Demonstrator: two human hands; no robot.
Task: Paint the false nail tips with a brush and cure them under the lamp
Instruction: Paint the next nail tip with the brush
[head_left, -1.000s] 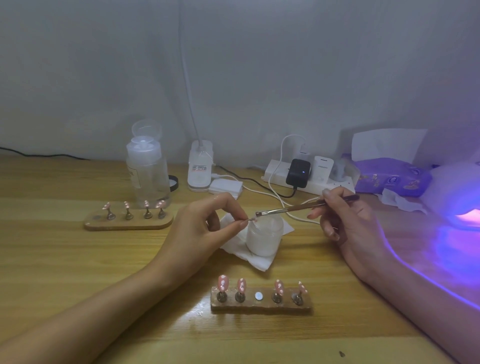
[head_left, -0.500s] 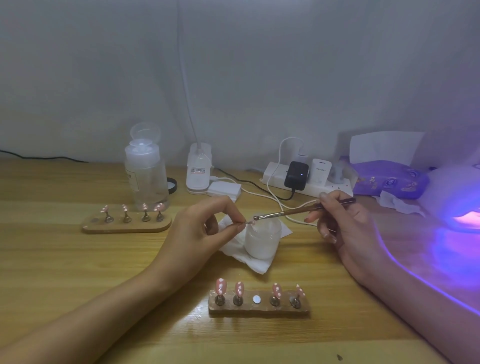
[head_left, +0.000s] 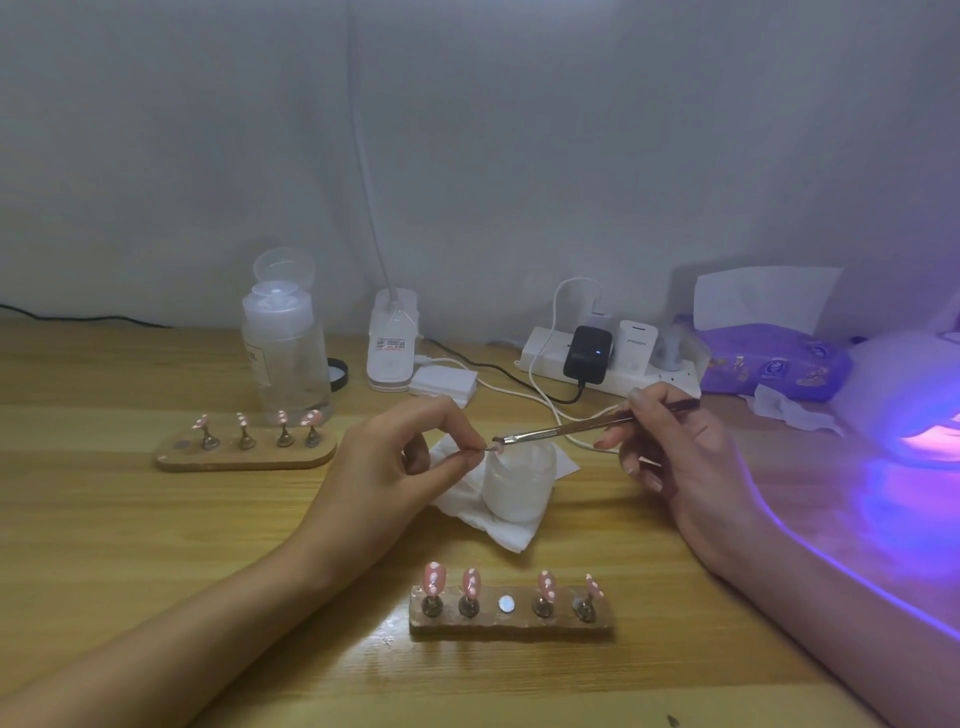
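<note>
A small nail tip (head_left: 495, 446) sits pinched between the thumb and forefinger of the left hand (head_left: 400, 462), held just above the rim of a frosted white jar (head_left: 518, 483). The other fingers of that hand curl loosely into the palm. The bristle end of a thin brush (head_left: 576, 429) touches the tip; the handle slants up to the right into the right hand (head_left: 675, 457), whose thumb and forefinger close on it like a pen grip, the remaining fingers bent below. The two hands are apart, joined only by brush and tip.

The jar stands on a crumpled white tissue (head_left: 498, 519) on the wooden table (head_left: 130, 545). Nearer the person lies a brown holder block (head_left: 511, 618) bearing four pink dotted tips (head_left: 434, 578) on little stands, with one bare metal disc in its middle slot. Behind the left hand, a second oval holder (head_left: 244, 454) carries four more tips, just in front of a clear pump bottle (head_left: 285, 353) with its lid flipped up. At the far right, the curing lamp (head_left: 914, 395) glows violet, throwing purple light over the tabletop and the right forearm. A power strip (head_left: 608, 358) with plugs lies along the wall, beside a purple tissue pack (head_left: 769, 366).
</note>
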